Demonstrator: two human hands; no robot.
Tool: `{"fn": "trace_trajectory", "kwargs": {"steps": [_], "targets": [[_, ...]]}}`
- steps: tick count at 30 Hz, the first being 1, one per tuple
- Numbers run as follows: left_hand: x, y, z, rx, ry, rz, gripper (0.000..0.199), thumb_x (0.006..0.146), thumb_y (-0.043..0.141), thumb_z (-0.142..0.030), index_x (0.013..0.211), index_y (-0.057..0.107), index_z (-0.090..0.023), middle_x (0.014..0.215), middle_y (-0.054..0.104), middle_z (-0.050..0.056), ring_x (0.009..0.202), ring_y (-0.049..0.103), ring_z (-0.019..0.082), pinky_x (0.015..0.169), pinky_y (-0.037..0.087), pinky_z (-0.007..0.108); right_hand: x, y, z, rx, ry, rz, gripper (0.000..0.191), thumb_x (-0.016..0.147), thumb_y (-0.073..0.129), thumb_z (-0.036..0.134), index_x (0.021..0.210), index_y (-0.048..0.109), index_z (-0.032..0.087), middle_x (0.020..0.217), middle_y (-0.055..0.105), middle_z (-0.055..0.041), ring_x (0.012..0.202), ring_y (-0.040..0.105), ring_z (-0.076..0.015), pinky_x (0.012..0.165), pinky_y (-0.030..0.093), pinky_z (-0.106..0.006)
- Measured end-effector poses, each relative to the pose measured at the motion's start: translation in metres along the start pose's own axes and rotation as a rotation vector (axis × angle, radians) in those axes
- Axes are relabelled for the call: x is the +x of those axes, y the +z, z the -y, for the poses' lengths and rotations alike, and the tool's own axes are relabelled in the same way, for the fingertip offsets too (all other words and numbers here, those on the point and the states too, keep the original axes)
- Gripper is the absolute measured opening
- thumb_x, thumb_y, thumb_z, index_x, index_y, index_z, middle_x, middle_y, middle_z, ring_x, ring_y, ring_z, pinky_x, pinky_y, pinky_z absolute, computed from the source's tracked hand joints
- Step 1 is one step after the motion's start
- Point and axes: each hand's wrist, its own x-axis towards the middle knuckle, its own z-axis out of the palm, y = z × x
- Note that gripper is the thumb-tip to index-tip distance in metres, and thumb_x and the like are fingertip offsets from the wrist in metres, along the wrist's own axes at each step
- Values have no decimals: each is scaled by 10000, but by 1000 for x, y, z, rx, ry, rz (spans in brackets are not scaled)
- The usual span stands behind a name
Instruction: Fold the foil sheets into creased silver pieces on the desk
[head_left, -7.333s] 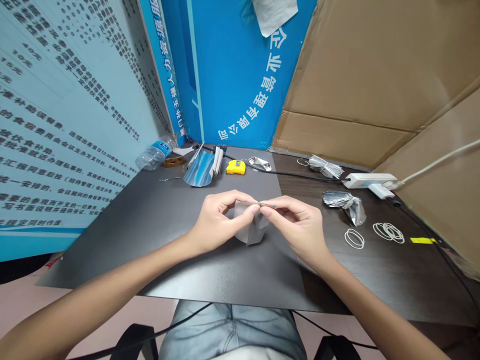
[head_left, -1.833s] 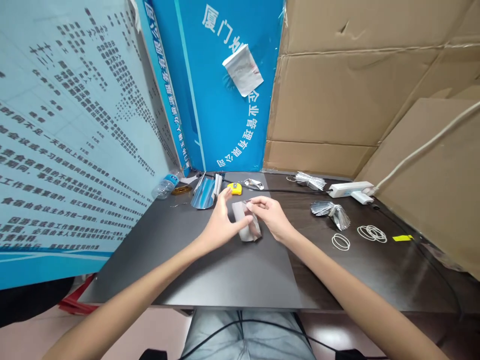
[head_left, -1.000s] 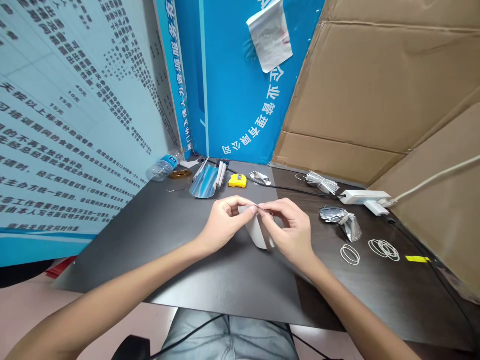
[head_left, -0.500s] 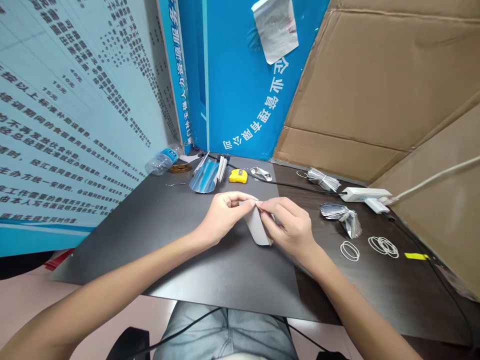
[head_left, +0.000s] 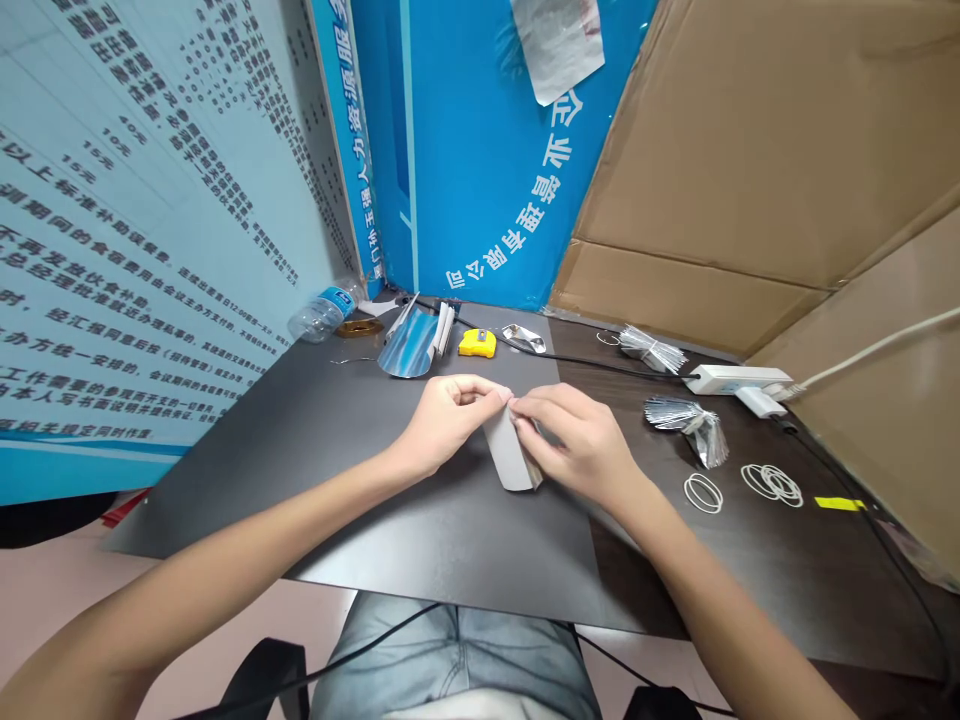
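Note:
Between my hands a folded strip of pale grey-white sheet (head_left: 508, 455) stands tilted, its lower end at the dark tabletop (head_left: 360, 480). My left hand (head_left: 454, 420) pinches its top edge between thumb and forefinger. Right beside those fingertips, my right hand (head_left: 574, 430) is closed on the same top edge, with its other fingers along the strip's right side. The fingertips nearly meet and hide the fold. Beyond my hands lie a yellow pencil sharpener or small cutter (head_left: 477, 344) and a curled blue shiny sheet (head_left: 409, 343).
Bundles of silvery strips (head_left: 651, 350) and a fanned silver bundle (head_left: 686, 425) lie at right, near white rubber bands (head_left: 703, 493) and a yellow strip (head_left: 840, 504). A power strip (head_left: 739, 380) with cables sits at back right. A plastic bottle (head_left: 324, 314) leans by the left panel.
Both hands stay pinched at the strip's top edge. The strip's lower right side shows a little more, and my right hand has shifted slightly. The view has tilted slightly.

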Motion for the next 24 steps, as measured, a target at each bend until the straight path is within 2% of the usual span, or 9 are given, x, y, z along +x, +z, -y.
{"fn": "trace_trajectory", "kwargs": {"steps": [2, 5, 8, 17, 24], "targets": [[1, -1, 1, 20, -11, -8, 338, 778, 901, -459, 860, 823, -141, 899, 815, 88, 816, 704, 174, 765, 536, 276, 3, -3, 0, 234, 206, 60, 167, 985, 687, 332, 1068, 796, 237, 1047, 808, -51, 953, 743, -184, 888, 581, -312], [1, -1, -1, 60, -10, -30, 324, 785, 885, -454, 842, 819, -142, 878, 813, 86, 776, 690, 168, 720, 524, 272, 7, -4, 1, 558, 604, 113, 283, 985, 673, 469, 1005, 786, 210, 1000, 795, -49, 924, 724, -181, 847, 562, -293], [-1, 0, -3, 102, 5, -35, 310, 795, 872, -445, 835, 818, -143, 873, 811, 86, 763, 679, 165, 703, 512, 268, 9, 0, 2, 719, 826, 141, 342, 910, 743, 522, 922, 771, 181, 934, 770, -47, 855, 677, -166, 790, 526, -271], [-2, -1, -4, 149, 12, -12, 312, 808, 853, -449, 831, 809, -140, 848, 796, 72, 750, 660, 149, 678, 477, 249, 12, 3, 6, 871, 955, 128, 396, 751, 877, 537, 826, 752, 169, 776, 701, -19, 722, 586, -125, 718, 458, -269], [-1, -1, -3, 126, 13, -8, 307, 792, 863, -442, 837, 815, -143, 861, 803, 69, 764, 668, 151, 708, 497, 254, 11, 7, 5, 905, 970, 74, 449, 690, 938, 542, 770, 704, 167, 754, 688, -9, 676, 567, -102, 647, 429, -251]]}}
